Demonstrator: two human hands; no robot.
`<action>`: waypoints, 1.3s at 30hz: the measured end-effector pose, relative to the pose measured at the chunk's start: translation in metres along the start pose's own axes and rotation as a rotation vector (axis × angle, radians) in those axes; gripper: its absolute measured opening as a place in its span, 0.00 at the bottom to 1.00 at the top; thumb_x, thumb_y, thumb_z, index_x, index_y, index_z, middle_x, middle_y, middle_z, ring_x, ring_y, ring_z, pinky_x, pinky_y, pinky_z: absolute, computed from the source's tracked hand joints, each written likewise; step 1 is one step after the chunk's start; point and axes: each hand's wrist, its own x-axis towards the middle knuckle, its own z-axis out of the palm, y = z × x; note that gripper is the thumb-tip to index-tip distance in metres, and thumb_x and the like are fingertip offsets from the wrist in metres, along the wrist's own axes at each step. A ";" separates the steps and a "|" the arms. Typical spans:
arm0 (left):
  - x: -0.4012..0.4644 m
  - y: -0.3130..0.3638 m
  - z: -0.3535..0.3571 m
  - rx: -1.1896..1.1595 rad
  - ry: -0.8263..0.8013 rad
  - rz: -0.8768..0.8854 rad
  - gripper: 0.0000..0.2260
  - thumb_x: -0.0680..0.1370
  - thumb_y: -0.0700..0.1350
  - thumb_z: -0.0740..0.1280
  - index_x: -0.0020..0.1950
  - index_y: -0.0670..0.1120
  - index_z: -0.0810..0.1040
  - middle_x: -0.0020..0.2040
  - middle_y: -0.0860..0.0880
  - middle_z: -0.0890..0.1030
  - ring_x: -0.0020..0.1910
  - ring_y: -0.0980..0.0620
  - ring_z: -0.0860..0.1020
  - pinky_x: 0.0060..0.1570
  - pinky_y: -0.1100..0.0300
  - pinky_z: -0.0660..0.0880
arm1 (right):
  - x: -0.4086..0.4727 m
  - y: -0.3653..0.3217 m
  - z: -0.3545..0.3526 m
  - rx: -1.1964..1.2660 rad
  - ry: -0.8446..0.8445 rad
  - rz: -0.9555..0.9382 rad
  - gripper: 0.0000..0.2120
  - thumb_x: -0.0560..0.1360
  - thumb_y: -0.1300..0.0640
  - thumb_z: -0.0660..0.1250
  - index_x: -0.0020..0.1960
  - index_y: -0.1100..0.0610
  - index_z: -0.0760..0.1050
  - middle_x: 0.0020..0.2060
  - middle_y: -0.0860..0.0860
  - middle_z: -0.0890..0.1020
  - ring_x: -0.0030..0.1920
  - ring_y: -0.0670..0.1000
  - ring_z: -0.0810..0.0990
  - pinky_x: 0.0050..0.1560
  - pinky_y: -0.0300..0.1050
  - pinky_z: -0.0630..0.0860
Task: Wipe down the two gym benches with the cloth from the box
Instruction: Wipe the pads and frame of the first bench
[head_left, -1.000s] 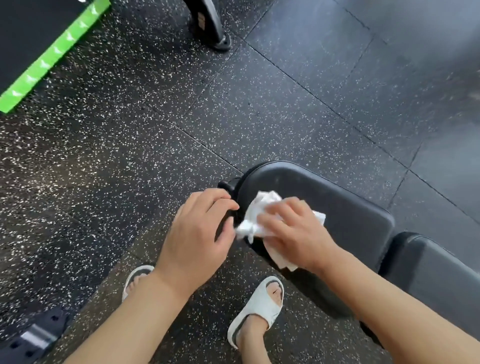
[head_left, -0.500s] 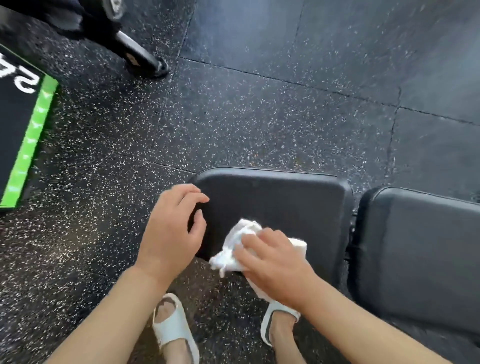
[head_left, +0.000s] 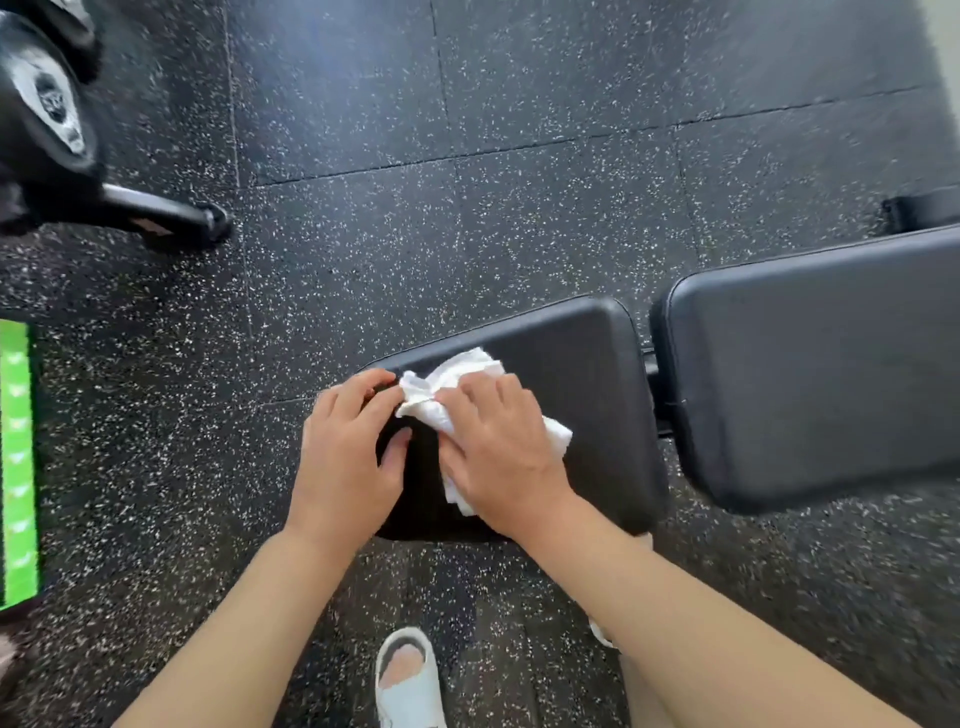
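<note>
At far left I note a bright green strip (head_left: 18, 457) at the frame edge and a black wheeled machine base (head_left: 47, 119) on the speckled black rubber floor (head_left: 415, 234). My left hand (head_left: 345, 457) grips the left end of the black padded bench (head_left: 582, 353), fingers curled over its edge. My right hand (head_left: 498, 457) presses the crumpled white cloth (head_left: 452, 384) onto the bench's left end, fingers fairly straight. Right of it, a second black pad (head_left: 810, 374) sits just beside.

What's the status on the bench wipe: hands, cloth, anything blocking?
Right hand presses cloth on seat pad. Left hand grips pad's end. Nothing blocking.
</note>
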 end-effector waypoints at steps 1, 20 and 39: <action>0.000 -0.004 -0.003 0.004 -0.028 0.032 0.21 0.75 0.36 0.75 0.68 0.45 0.81 0.70 0.48 0.77 0.66 0.41 0.74 0.68 0.40 0.72 | -0.013 -0.005 0.003 0.008 -0.026 -0.036 0.15 0.75 0.53 0.69 0.60 0.56 0.79 0.54 0.55 0.79 0.48 0.59 0.73 0.42 0.57 0.74; 0.034 0.041 0.018 0.098 -0.066 0.496 0.27 0.78 0.41 0.72 0.77 0.48 0.72 0.74 0.48 0.73 0.72 0.45 0.68 0.76 0.46 0.67 | -0.063 0.026 -0.019 0.010 0.367 0.428 0.13 0.78 0.60 0.69 0.62 0.58 0.80 0.52 0.56 0.78 0.50 0.57 0.70 0.55 0.52 0.72; 0.031 0.067 0.069 0.258 0.043 0.537 0.25 0.79 0.45 0.61 0.76 0.47 0.75 0.77 0.43 0.71 0.72 0.35 0.70 0.73 0.32 0.64 | 0.004 0.092 -0.038 0.061 0.445 0.538 0.12 0.81 0.55 0.64 0.61 0.56 0.81 0.56 0.56 0.78 0.52 0.58 0.72 0.60 0.50 0.70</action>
